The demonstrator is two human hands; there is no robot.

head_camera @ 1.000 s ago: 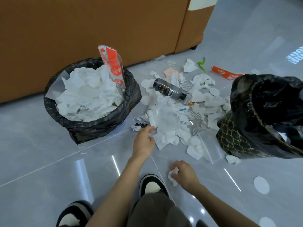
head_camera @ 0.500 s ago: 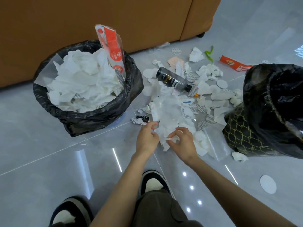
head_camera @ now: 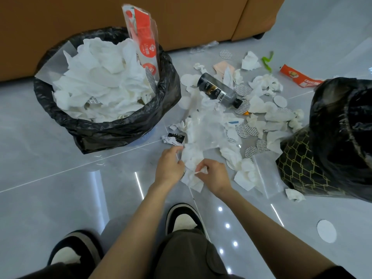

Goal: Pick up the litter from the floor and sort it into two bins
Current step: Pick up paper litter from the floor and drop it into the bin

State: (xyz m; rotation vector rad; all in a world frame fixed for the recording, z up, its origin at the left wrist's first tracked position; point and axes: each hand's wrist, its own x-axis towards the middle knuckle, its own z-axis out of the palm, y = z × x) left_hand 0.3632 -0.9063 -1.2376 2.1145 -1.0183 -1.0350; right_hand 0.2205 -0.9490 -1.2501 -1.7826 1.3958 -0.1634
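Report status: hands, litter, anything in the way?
Left hand gripping tissue. Right hand pinching tissue scrap. Left bin heaped full. Bottle lying among litter.

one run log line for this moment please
step: pickup | left hand: grips tissue sheet | right hand: pinches tissue wad | left bin: heaped with tissues | bottle: lying on floor, untouched

Left hand (head_camera: 170,166), right hand (head_camera: 214,176) close together, forearms extended, each grip pinching tissue (head_camera: 193,158)

Litter pile (head_camera: 227,117) fills the floor (head_camera: 60,188) between both bins (head_camera: 124,125).
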